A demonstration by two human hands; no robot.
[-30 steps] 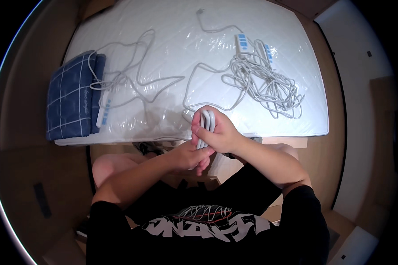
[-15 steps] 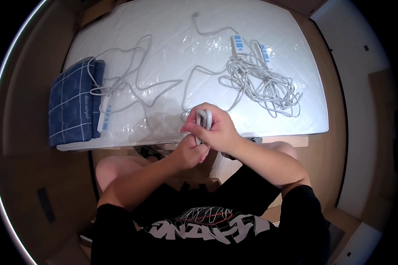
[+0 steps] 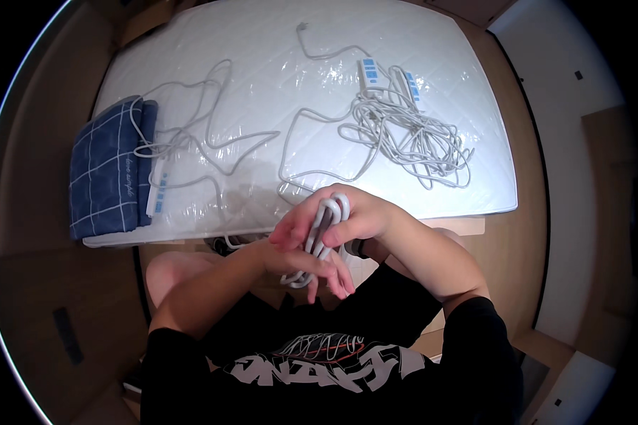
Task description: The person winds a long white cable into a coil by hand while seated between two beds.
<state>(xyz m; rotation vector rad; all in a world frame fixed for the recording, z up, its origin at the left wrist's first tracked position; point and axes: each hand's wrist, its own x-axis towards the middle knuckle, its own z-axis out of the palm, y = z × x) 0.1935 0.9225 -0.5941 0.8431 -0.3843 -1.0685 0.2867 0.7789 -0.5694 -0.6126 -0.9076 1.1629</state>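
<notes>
A small bundle of looped white power cord [image 3: 322,230] is between my hands, just off the near edge of the mattress. My right hand [image 3: 358,212] curls round its upper loops, with the thumb across the front. Below it, my left hand [image 3: 290,261] has the lower loops between thumb and fingers, and its fingertips point right, somewhat apart. Part of the bundle is hidden by my fingers. One white power strip [image 3: 157,188] with blue marks leans by the blanket, its cord spread in loose loops [image 3: 191,138] toward the middle.
A plastic-wrapped white mattress [image 3: 262,85] spans the space ahead. Folded on its left lies a blue checked blanket [image 3: 106,170]. Two more power strips, one upright [image 3: 368,74] and one slanted [image 3: 409,86], lie at the right with a tangled heap of cord [image 3: 418,142].
My left hand has moved down and its fingers have loosened from a fist. The cord loops between my hands show longer. The whole view has shifted slightly.
</notes>
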